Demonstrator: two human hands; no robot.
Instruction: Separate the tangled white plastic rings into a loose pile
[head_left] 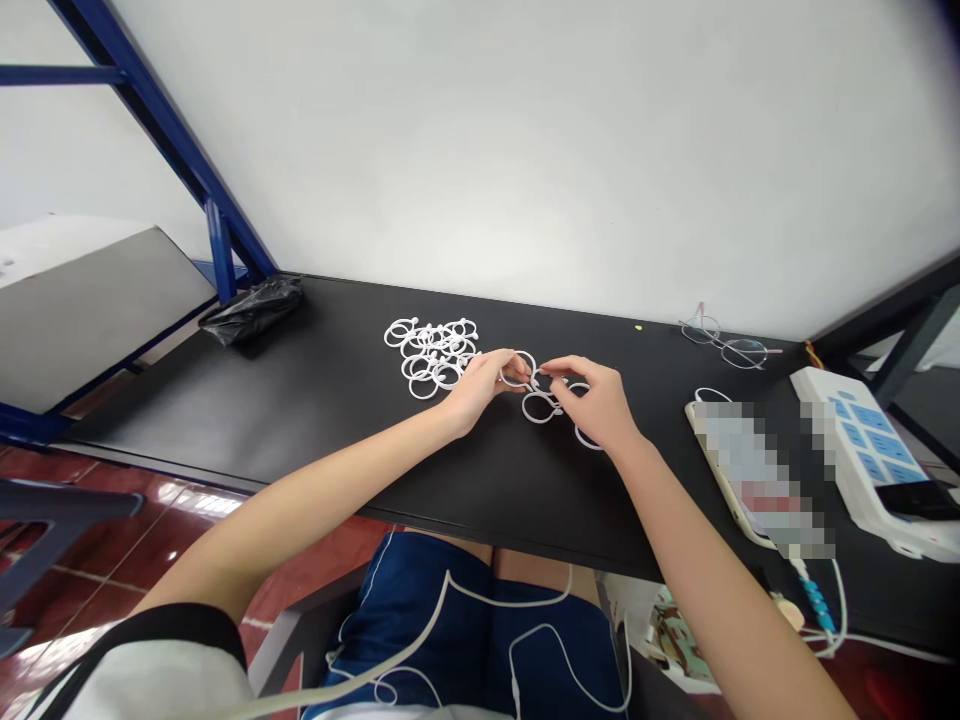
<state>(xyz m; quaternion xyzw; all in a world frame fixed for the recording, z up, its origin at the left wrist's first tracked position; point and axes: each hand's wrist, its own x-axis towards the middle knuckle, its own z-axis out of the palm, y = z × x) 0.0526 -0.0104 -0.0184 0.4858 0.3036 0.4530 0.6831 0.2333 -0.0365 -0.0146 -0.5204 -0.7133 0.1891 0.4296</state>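
Observation:
A pile of several white plastic rings [433,354] lies on the black table [315,430]. My left hand [480,385] pinches one white ring [519,370] just right of the pile. My right hand [596,400] pinches the other end of a short chain of linked white rings [541,405] that lies on the table between and under my hands. The fingertips of both hands nearly meet over the chain.
A black plastic bag [251,312] lies at the table's far left. A pair of glasses [724,342] sits by the wall at the right. A phone-like device [742,465] and a white power strip [874,455] lie at the right edge. Blue metal frame [161,120] stands left.

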